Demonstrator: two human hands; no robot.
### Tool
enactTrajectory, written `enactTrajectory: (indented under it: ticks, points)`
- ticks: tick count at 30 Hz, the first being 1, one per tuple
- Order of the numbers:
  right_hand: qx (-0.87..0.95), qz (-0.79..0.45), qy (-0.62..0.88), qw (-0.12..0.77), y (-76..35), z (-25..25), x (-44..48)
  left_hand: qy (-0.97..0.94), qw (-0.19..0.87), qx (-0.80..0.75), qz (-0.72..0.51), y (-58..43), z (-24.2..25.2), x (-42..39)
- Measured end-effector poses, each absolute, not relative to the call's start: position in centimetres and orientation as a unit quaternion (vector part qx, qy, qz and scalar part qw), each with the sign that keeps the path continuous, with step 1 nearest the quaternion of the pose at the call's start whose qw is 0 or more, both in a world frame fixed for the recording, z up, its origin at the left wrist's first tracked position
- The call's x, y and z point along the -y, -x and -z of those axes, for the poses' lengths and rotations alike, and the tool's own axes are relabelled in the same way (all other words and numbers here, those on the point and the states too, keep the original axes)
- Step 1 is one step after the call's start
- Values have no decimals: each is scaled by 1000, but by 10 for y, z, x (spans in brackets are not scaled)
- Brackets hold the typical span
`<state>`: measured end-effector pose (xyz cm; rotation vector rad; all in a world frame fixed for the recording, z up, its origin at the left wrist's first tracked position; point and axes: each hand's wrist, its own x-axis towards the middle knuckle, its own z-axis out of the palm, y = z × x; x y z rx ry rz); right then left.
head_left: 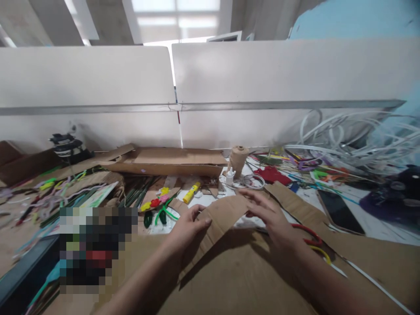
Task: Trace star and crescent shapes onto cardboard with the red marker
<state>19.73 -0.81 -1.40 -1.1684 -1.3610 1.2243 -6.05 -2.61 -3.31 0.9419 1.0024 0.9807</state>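
A curved piece of brown cardboard (220, 218) with a pointed lower end is held up in front of me, bent into an arc. My left hand (192, 225) pinches its left side, thumb on the near face. At its right end, my right hand (267, 214) grips it with long, partly straightened fingers; the thumb is hidden. Below lies a large cardboard sheet (249, 275). Scissors with red and yellow handles (316, 243) rest beside my right forearm.
A glue stick (191, 192), pipe-cleaner flowers (155, 202), a white bottle (229, 176) and a twine spool (238, 158) stand or lie beyond my hands. A phone (340, 211) is at right. A long cardboard tray (170, 168) sits before the white partition (262, 74).
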Motion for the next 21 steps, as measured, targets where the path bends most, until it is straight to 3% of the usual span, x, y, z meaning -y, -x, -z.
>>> enactTrajectory:
  ticks: [4, 13, 21]
  points:
    - [480, -629, 445, 419, -187, 27, 16, -377, 700, -418, -440, 52, 35, 36]
    - [490, -712, 399, 306, -203, 33, 32, -389, 735, -406, -379, 60, 28, 59]
    - [375, -770, 408, 317, -191, 36, 43, -436, 716, -424, -342, 65, 27, 56]
